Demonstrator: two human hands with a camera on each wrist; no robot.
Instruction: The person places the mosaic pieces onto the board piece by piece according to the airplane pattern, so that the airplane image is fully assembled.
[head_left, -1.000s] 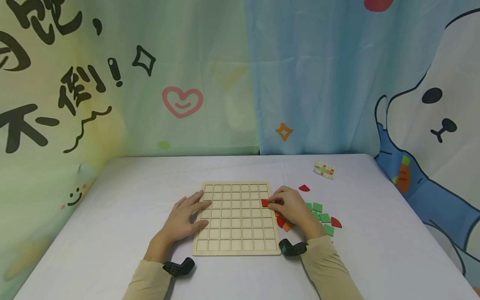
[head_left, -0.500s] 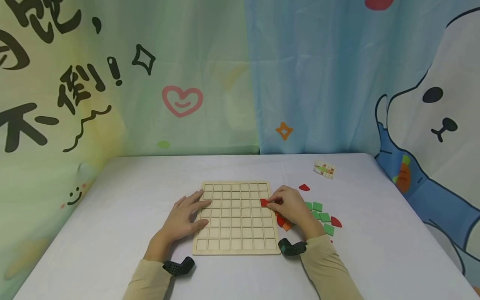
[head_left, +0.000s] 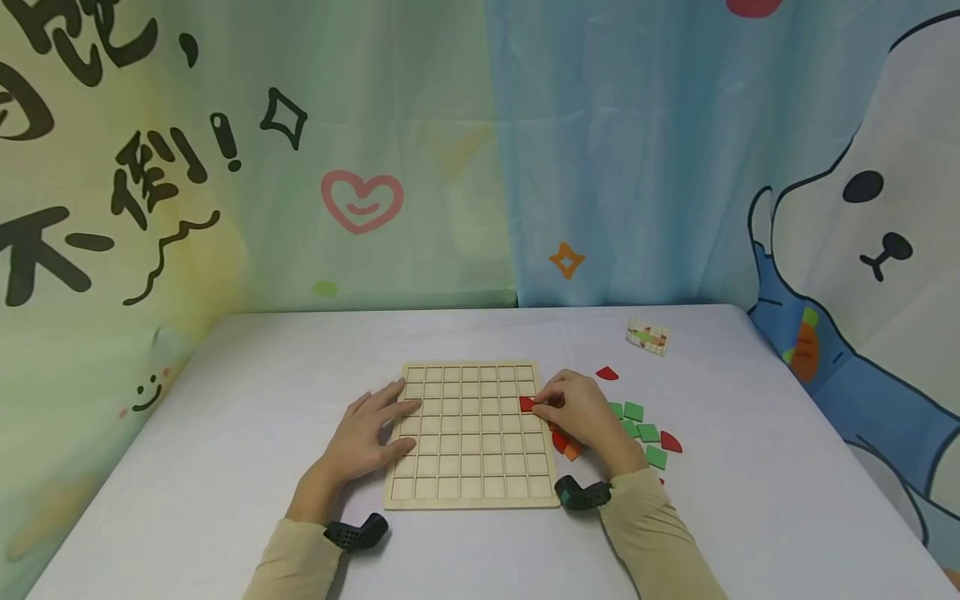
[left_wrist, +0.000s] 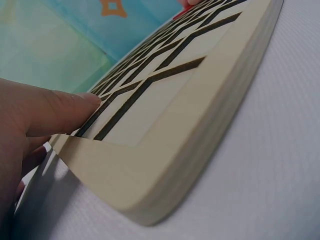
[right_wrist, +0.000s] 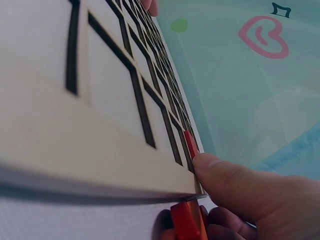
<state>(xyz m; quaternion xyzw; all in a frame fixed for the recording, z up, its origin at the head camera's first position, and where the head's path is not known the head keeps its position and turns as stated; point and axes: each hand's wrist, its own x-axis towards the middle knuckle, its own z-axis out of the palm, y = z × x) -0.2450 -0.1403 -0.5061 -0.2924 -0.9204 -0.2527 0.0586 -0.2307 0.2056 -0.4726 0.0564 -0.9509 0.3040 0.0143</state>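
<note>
A pale wooden grid board lies flat on the white table. My left hand rests on its left edge, fingers spread and thumb lying over the squares; the left wrist view shows the thumb on the rim. At the right-hand column, in the third row from the far side, my right hand pinches a small red tile. The fingertips cover the tile's right part. In the right wrist view, the red tile appears as a thin edge in front of the thumb.
Right of the board, partly under my right hand, lie red and orange pieces. Beyond are several green square tiles, a red rounded piece and another red piece. A small patterned card lies at the back right.
My right hand has shifted very slightly left with the red tile, further over the right-hand column. The left hand stays in place on the board.
</note>
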